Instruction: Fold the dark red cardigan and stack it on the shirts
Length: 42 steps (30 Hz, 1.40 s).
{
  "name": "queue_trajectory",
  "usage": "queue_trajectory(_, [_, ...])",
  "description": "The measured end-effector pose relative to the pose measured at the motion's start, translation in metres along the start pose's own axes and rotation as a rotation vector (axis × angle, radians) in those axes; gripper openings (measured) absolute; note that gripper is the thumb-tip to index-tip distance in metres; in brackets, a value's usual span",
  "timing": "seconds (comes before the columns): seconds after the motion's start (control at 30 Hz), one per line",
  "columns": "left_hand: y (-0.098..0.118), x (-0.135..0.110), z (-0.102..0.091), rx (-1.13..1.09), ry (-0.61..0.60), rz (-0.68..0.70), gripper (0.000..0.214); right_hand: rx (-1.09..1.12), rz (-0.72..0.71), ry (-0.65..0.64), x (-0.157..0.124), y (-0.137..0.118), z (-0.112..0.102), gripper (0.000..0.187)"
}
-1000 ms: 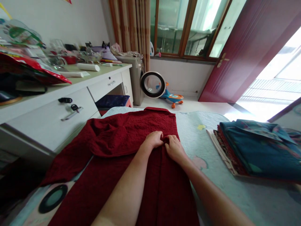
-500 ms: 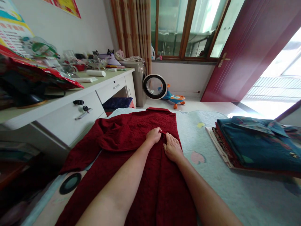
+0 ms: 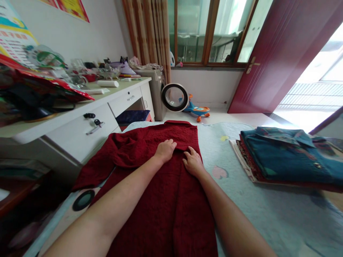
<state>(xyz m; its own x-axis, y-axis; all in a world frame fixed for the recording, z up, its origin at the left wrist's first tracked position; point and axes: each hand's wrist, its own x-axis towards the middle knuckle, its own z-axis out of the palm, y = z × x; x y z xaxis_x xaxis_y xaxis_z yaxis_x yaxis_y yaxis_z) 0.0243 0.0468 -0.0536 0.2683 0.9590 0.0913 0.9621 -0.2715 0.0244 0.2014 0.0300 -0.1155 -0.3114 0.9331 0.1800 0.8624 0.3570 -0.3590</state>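
Observation:
A dark red long-sleeved garment (image 3: 150,210) lies spread on the bed, folded along its right side, with one sleeve (image 3: 92,171) stretched out to the left. On its upper part, my left hand (image 3: 165,150) has its fingers curled down on the cloth, closed at a small raised fold. Just right of it, my right hand (image 3: 194,162) rests on the cloth near the garment's right edge, fingers slightly bent and apart. The undersides of both hands are hidden.
A stack of folded clothes (image 3: 289,157), teal on top, lies on the pale blue bed cover (image 3: 235,210) at right. A cluttered desk (image 3: 107,96) stands at left. Beyond the bed are a washing machine with its round door (image 3: 175,97) open and a blue-orange ride-on toy (image 3: 197,110).
My left hand has slid left along the cloth, away from my right hand. My right hand's fingers have lifted and spread from lying flat. The view has shifted slightly.

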Motion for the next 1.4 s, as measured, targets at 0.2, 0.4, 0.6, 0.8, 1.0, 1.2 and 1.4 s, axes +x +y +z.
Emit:
queue_trajectory(0.2, [-0.009, -0.005, -0.021, 0.099, 0.104, 0.039, 0.035, -0.015, -0.036, 0.06, -0.001, 0.0, -0.003, 0.031])
queue_trajectory(0.4, [-0.022, -0.012, -0.013, 0.059, 0.031, -0.028, 0.032, 0.019, -0.047, 0.06, -0.001, -0.002, -0.006, 0.043])
queue_trajectory(0.6, [-0.033, 0.013, -0.024, 0.064, -0.02, -0.232, 0.025, 0.0, -0.068, 0.042, -0.003, -0.002, -0.005, 0.03])
queue_trajectory(0.8, [-0.033, 0.037, -0.032, -0.057, 0.051, -0.385, 0.023, 0.012, -0.074, 0.051, -0.003, -0.002, -0.004, 0.028])
queue_trajectory(1.0, [-0.032, 0.031, -0.008, 0.053, 0.324, -0.2, 0.029, 0.023, -0.056, 0.058, -0.002, -0.001, -0.002, 0.026])
queue_trajectory(1.2, [-0.036, 0.003, 0.006, 0.217, 0.312, -0.024, 0.032, 0.022, -0.045, -0.012, -0.001, -0.001, -0.003, 0.03])
queue_trajectory(1.4, [-0.065, -0.024, 0.001, 0.07, 0.228, -0.23, 0.047, 0.015, -0.026, -0.044, -0.002, -0.002, -0.003, 0.033])
